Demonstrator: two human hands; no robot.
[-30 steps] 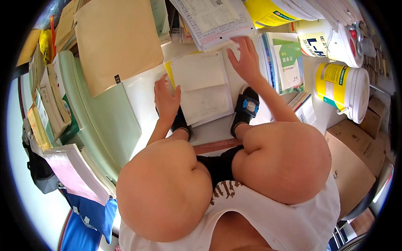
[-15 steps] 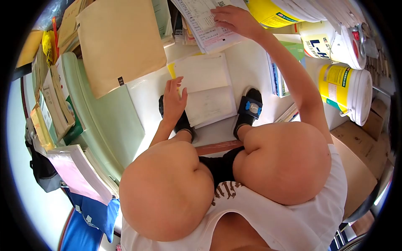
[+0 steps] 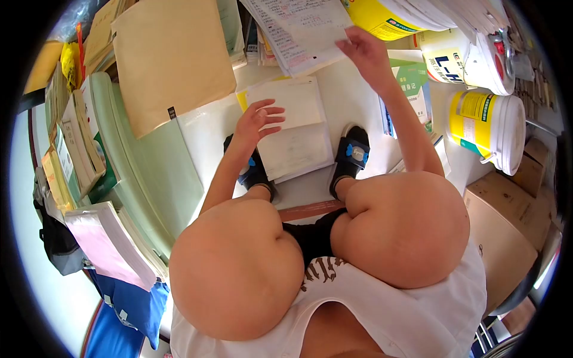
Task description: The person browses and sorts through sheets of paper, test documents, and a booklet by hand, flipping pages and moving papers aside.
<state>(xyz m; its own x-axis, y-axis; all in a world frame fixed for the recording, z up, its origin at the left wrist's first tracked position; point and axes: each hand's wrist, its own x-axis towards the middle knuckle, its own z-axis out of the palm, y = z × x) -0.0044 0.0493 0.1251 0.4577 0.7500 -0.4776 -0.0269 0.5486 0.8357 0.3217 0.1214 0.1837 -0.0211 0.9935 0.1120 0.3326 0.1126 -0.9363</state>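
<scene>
My right hand is at the right edge of a handwritten sheet on the paper stack at the top, its thumb and fingers closed near the sheet's corner. My left hand hovers over the left side of the white papers on the floor between my feet, fingers spread, holding nothing. A yellow edge shows beneath those papers. A large brown envelope lies to the left of the paper stack.
White and yellow buckets stand at the right, beside books with a green cover. Cardboard boxes are at the lower right. A pale green case and piled books line the left side.
My right hand has moved from over the stack to its right edge, and a different handwritten page now shows on top. My left hand has risen slightly and shifted over the papers.
</scene>
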